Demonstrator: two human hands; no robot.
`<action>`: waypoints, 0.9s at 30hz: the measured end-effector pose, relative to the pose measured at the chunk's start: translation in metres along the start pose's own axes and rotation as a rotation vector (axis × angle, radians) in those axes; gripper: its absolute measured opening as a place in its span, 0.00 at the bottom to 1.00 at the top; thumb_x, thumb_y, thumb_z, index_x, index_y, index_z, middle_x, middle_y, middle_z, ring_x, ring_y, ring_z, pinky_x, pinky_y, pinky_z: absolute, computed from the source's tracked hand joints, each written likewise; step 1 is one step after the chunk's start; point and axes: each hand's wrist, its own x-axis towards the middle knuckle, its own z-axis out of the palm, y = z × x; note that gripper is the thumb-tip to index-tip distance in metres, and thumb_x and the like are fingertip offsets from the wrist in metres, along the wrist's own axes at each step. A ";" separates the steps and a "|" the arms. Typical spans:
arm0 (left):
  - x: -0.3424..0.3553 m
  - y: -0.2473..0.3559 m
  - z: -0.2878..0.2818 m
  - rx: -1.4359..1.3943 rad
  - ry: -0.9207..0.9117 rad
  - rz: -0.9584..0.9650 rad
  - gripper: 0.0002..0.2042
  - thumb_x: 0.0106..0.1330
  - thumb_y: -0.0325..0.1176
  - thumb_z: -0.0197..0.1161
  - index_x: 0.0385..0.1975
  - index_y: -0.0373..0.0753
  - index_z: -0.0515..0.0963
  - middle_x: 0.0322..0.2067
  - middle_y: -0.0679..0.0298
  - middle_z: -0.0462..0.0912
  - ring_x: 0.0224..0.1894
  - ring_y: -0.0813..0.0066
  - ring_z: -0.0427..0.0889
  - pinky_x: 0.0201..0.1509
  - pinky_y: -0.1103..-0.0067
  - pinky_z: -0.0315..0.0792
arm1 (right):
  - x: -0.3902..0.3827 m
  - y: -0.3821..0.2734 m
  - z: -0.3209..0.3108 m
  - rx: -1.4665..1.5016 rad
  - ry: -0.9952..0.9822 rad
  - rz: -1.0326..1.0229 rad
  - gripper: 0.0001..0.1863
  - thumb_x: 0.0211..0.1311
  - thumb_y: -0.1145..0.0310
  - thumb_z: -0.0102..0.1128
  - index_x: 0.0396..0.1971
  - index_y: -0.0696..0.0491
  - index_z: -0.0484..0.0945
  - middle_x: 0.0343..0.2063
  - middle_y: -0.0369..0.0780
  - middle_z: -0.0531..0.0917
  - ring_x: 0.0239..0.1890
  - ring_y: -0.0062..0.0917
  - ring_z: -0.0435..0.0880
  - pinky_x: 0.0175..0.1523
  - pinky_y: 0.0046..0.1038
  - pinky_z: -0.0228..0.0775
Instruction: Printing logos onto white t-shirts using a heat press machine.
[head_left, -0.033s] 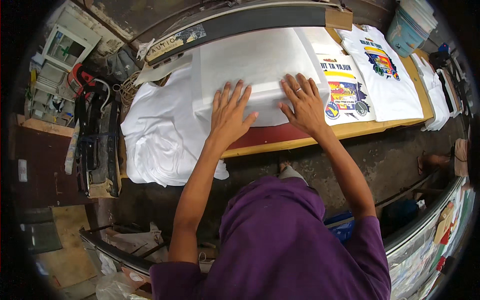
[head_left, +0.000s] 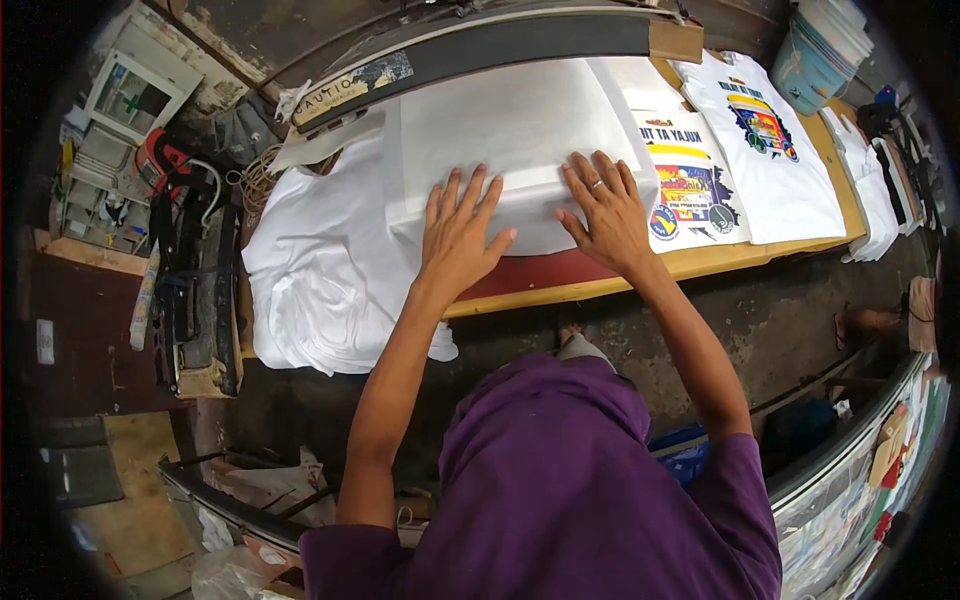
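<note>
My left hand (head_left: 462, 225) lies flat with fingers spread on the near left part of a translucent white sheet (head_left: 490, 115). Palm down on the sheet's near right part is my right hand (head_left: 608, 210), its fingers apart and a ring on one of them. The sheet drapes over a raised flat surface and hangs past its front edge; what lies beneath is mostly hidden. White cloth, looking like a shirt (head_left: 310, 260), spreads out from the sheet's left side and bunches over the table edge. Just right of the sheet is a printed transfer sheet (head_left: 690, 190) with a colourful mirrored design.
A dark press bar (head_left: 480, 60) with a caution label spans behind the sheet. Farther right, a printed white shirt (head_left: 765, 150) lies on the yellow-edged table (head_left: 560, 292), near a blue bucket (head_left: 815, 65). Black equipment (head_left: 195, 290) stands at left; a glass-topped case (head_left: 850, 490) is at lower right.
Both hands have slid very slightly toward me on the sheet. Everything else looks the same.
</note>
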 end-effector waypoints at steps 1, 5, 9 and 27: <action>-0.003 -0.001 0.001 0.000 -0.003 0.004 0.32 0.60 0.47 0.59 0.65 0.44 0.61 0.67 0.58 0.56 0.68 0.49 0.53 0.69 0.57 0.45 | -0.001 0.000 0.000 -0.006 0.007 0.000 0.30 0.61 0.53 0.53 0.60 0.51 0.65 0.62 0.43 0.66 0.65 0.44 0.60 0.68 0.47 0.47; -0.006 -0.002 -0.002 0.003 -0.002 0.010 0.33 0.60 0.47 0.58 0.65 0.44 0.61 0.67 0.58 0.56 0.68 0.50 0.53 0.70 0.57 0.45 | -0.001 -0.006 -0.004 -0.018 0.020 -0.012 0.30 0.61 0.53 0.53 0.60 0.52 0.65 0.62 0.43 0.67 0.65 0.43 0.60 0.69 0.47 0.46; -0.008 -0.002 -0.004 -0.003 -0.002 0.005 0.33 0.60 0.47 0.59 0.65 0.44 0.61 0.67 0.58 0.56 0.69 0.51 0.52 0.70 0.58 0.44 | -0.005 -0.010 -0.004 -0.033 -0.003 0.011 0.30 0.61 0.53 0.53 0.60 0.52 0.65 0.62 0.43 0.66 0.65 0.43 0.60 0.68 0.48 0.46; -0.059 -0.028 -0.017 0.054 0.098 -0.224 0.34 0.59 0.44 0.60 0.65 0.40 0.59 0.69 0.55 0.51 0.71 0.53 0.46 0.69 0.53 0.38 | -0.028 0.015 -0.015 -0.026 0.091 0.105 0.32 0.58 0.56 0.56 0.60 0.55 0.64 0.63 0.46 0.64 0.66 0.46 0.58 0.68 0.47 0.47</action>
